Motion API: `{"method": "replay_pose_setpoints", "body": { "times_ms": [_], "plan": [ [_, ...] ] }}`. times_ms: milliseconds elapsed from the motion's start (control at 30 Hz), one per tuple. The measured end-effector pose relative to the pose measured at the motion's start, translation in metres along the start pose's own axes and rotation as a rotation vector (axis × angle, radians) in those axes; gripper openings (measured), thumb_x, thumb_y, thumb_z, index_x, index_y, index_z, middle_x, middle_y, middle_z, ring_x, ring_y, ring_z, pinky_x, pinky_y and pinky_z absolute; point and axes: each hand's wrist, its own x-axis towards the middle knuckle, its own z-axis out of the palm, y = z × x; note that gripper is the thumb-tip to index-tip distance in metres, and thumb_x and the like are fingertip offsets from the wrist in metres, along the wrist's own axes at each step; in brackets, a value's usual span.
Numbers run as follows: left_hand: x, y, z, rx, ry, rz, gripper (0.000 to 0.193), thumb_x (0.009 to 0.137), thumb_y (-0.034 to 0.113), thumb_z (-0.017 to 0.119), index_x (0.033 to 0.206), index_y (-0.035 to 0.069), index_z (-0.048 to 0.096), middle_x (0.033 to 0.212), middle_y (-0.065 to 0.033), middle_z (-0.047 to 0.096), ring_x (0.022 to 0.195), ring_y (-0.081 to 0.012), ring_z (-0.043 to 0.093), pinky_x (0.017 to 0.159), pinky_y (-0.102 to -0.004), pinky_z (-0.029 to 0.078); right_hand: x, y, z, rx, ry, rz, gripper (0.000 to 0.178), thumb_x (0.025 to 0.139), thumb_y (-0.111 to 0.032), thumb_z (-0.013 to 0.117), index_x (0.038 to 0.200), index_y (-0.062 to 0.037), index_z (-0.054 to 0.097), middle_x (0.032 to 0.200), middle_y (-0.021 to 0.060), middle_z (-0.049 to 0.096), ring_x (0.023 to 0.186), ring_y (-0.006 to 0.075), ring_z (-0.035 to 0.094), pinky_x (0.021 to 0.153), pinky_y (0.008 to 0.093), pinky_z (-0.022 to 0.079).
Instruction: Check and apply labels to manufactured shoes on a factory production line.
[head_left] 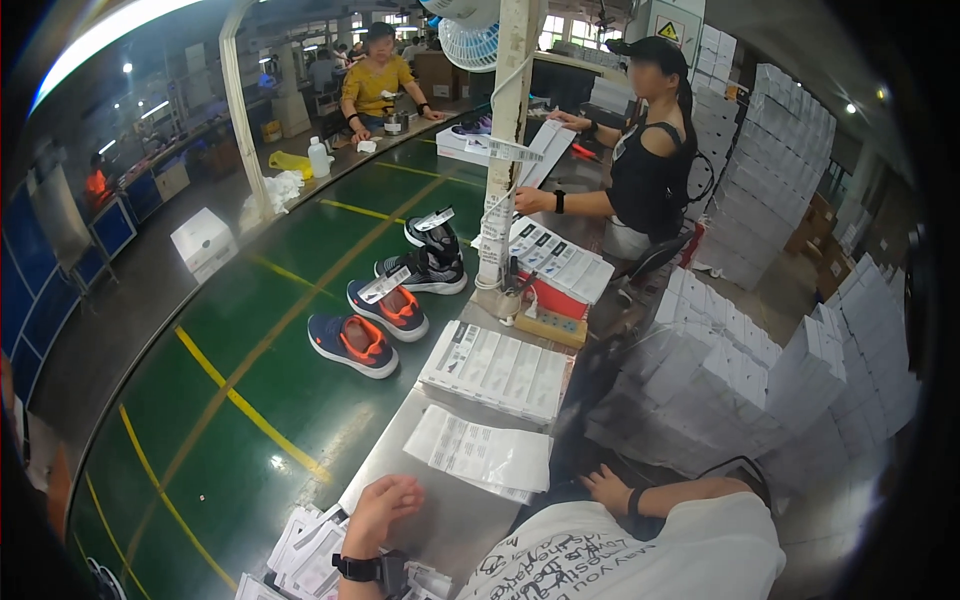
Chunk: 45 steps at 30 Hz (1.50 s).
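My left hand (386, 507) is raised over the metal edge of the worktable, its fingers loosely bent and nothing in them. Below its wrist lie several loose white printed cards (305, 553). A stack of white label sheets (480, 450) rests just beyond the hand. My right hand (607, 490) lies at my lap with its fingers spread, empty. Farther off, a pair of navy and orange sneakers (350, 345) stands on the green conveyor belt (280, 400), one with a white tag on it. Behind them are black and grey sneakers (440, 275), also tagged.
A pile of white flat boxes or sheets (495, 372) lies past the labels. A pole (505, 150) rises beside a power strip (550, 326). One co-worker (650, 150) handles a white box; another (383, 85) is at the far end. White boxes (700, 370) are stacked on the right.
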Motion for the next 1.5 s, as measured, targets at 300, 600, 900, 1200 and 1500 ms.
{"method": "replay_pose_setpoints", "body": {
  "times_ms": [300, 600, 900, 1200, 1500],
  "plan": [
    [-0.001, 0.002, 0.006, -0.022, 0.028, 0.0, 0.019, 0.091, 0.01, 0.052, 0.104, -0.001, 0.058, 0.095, -0.0126, 0.066, 0.084, -0.0188, 0.064, 0.076, -0.0283, 0.052, 0.005, -0.013, -0.004, 0.163, 0.078, 0.161, 0.038, 0.08, -0.021, 0.057, 0.112, -0.0018, 0.064, 0.136, 0.0096, 0.04, 0.109, 0.0302, 0.046, 0.101, 0.0576, 0.028],
    [0.002, 0.002, 0.005, -0.059, 0.029, -0.017, 0.017, 0.092, 0.009, 0.05, 0.103, -0.003, 0.057, 0.093, -0.0126, 0.065, 0.081, -0.0204, 0.065, 0.074, -0.0302, 0.054, 0.031, -0.01, 0.016, 0.121, 0.093, 0.18, 0.053, 0.08, -0.014, 0.054, 0.132, -0.004, 0.047, 0.146, 0.0143, 0.026, 0.133, 0.0394, 0.025, 0.098, 0.0734, 0.018],
    [0.002, 0.0, 0.002, -0.073, 0.052, -0.042, 0.017, 0.091, 0.008, 0.05, 0.103, -0.003, 0.057, 0.095, -0.0123, 0.065, 0.082, -0.0205, 0.065, 0.075, -0.0309, 0.054, 0.076, 0.004, 0.067, -0.065, 0.08, 0.133, 0.048, 0.083, -0.024, 0.05, 0.129, -0.0092, 0.052, 0.14, 0.0043, 0.041, 0.132, 0.0387, 0.03, 0.096, 0.078, 0.012],
    [0.004, 0.003, 0.003, -0.051, 0.03, -0.052, 0.018, 0.092, 0.009, 0.051, 0.104, -0.002, 0.057, 0.097, -0.0116, 0.065, 0.083, -0.0198, 0.065, 0.076, -0.0302, 0.054, 0.095, 0.009, 0.103, 0.206, 0.0, 0.175, 0.051, 0.085, -0.021, 0.047, 0.134, -0.0063, 0.045, 0.119, 0.0062, 0.057, 0.119, 0.0283, 0.045, 0.093, 0.0764, 0.018],
    [0.002, 0.002, 0.002, -0.047, 0.02, -0.05, 0.02, 0.093, 0.012, 0.051, 0.106, -0.002, 0.056, 0.098, -0.0112, 0.064, 0.086, -0.0186, 0.064, 0.077, -0.0285, 0.053, 0.085, 0.014, 0.09, 0.171, -0.161, 0.076, 0.052, 0.071, -0.017, 0.069, 0.12, -0.0041, 0.057, 0.137, 0.0105, 0.044, 0.12, 0.0287, 0.047, 0.091, 0.0742, 0.026]
  ]
}}
